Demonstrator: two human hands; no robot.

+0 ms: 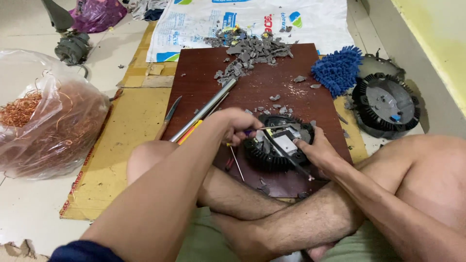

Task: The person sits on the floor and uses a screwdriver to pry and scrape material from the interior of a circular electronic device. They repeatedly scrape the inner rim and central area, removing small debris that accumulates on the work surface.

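The round black finned plastic housing (276, 148) – rigid, likely brittle – is pinned at its rim by the right hand (318, 153); the left hand (240, 126) is clenched on a thin metal tool (272, 128) above it.

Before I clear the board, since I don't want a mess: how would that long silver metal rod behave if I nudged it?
The long silver metal rod looks round and smooth, so it would probably roll across the dark red wooden board rather than stay put. It seems stiff and fairly heavy for its width. Its polished surface could be slippery to grip.
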